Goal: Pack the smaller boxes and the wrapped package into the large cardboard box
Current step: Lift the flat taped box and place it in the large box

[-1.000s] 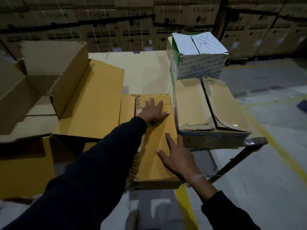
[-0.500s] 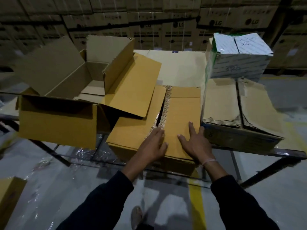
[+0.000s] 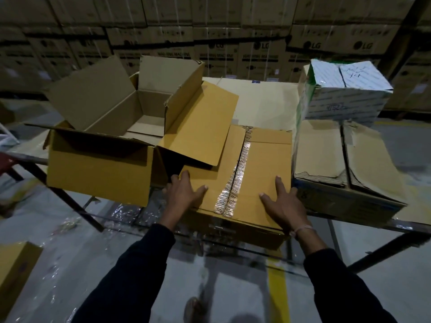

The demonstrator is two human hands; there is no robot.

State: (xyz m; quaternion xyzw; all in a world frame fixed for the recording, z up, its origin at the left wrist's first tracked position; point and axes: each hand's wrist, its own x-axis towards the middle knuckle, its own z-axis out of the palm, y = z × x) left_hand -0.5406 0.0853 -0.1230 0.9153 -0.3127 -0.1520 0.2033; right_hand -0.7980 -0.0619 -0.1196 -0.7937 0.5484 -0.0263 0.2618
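A taped, closed yellow-brown box (image 3: 261, 159) lies at the table's near edge, a strip of printed tape down its top. My left hand (image 3: 184, 194) holds its near left corner, thumb on top and fingers over the left side. My right hand (image 3: 284, 203) lies flat on the top near the right edge, fingers spread. The large cardboard box (image 3: 98, 166) stands open to the left, and its right flap (image 3: 203, 124) overlaps the taped box. At the right, a white and green wrapped package (image 3: 342, 94) sits on a worn brown box (image 3: 345, 159).
The metal-framed table (image 3: 261, 101) carries a flat cardboard sheet. Stacked cartons (image 3: 256, 43) line the back wall. Another yellow box (image 3: 14, 271) sits on the floor at lower left, with plastic wrap scraps near it. A yellow floor line (image 3: 277, 294) runs under the table.
My hands have spread apart from the middle of the taped box to its near left corner and right side. The view has shifted, showing more of the large open box.
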